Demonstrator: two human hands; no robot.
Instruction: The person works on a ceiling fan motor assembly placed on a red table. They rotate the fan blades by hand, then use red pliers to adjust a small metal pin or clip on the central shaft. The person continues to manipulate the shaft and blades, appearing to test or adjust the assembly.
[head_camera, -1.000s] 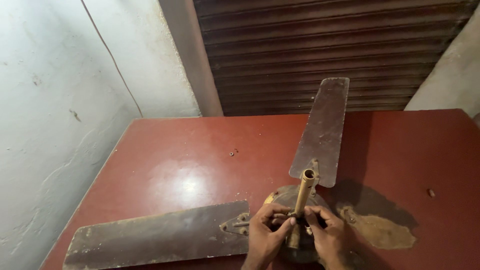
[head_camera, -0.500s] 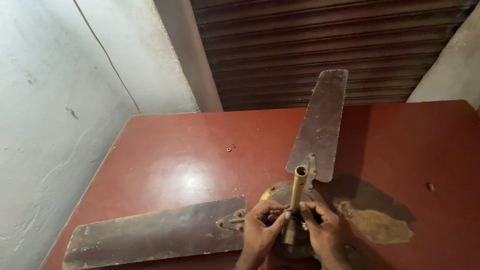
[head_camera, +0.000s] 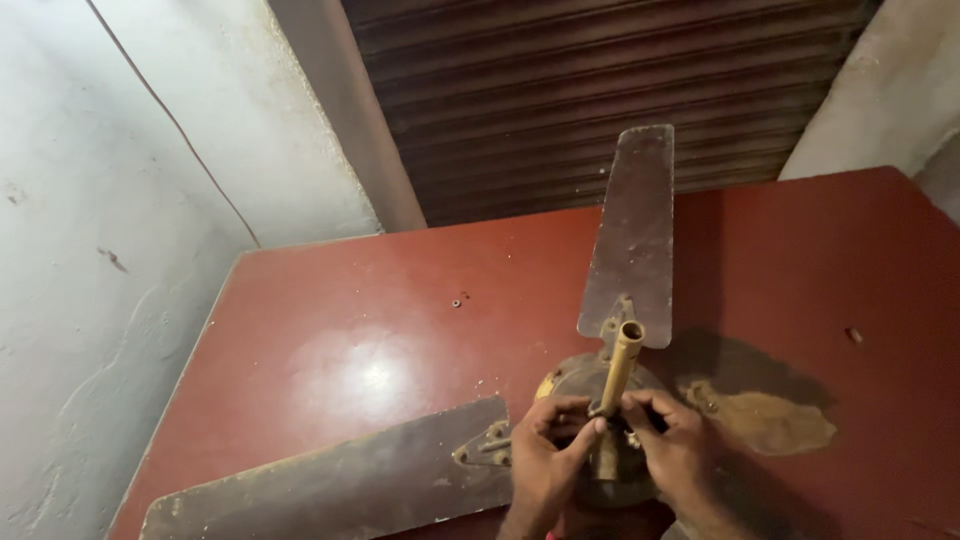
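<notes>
Ceiling fan (head_camera: 600, 420) rests on red table (head_camera: 350, 330); downrod (head_camera: 622, 365) base is pinched by left hand (head_camera: 545, 455) and right hand (head_camera: 680, 450); small fastener may be dropped if grip slips; blade (head_camera: 632, 235) at 12 o'clock may swing

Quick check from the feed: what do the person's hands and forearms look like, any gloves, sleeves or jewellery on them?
Both the left hand and the right hand are bare: no gloves, and no rings or watch that I can make out. The forearms showing at the bottom edge are bare too, with no sleeve in view. The fingernails are short.
</notes>
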